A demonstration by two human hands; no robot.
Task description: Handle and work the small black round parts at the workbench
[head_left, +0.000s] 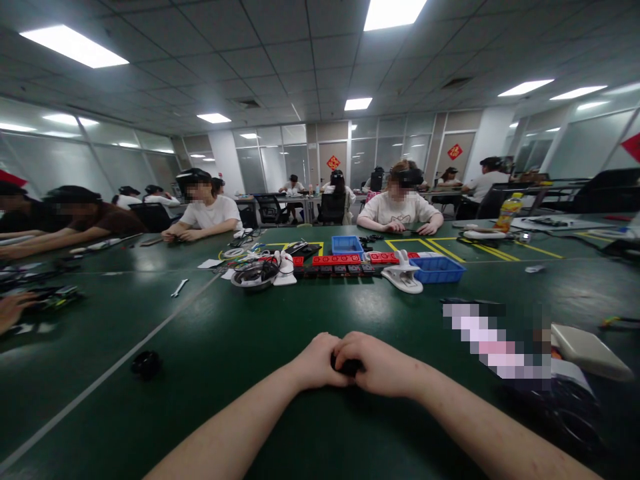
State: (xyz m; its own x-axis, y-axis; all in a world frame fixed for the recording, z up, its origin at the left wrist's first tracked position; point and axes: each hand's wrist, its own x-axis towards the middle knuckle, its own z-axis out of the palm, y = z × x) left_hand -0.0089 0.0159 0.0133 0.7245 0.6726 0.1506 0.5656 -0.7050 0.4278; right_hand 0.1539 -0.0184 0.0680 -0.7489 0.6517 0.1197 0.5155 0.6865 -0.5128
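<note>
Both my hands meet over the green table [280, 313], near its front middle. Between them is a small black object [349, 365], mostly covered by fingers. My left hand [320, 360] holds its left side, and my right hand [377, 363] curls its fingers over the top and right side. The two hands touch each other. A round black part [147, 365] lies apart on the table to the left.
Red power strips [340, 260], blue trays [437, 269], a white clip stand [403, 273] and a bowl of cables [254, 272] line the middle. A wrench [179, 288] lies left; a white case [590, 350] lies right. People sit opposite and left.
</note>
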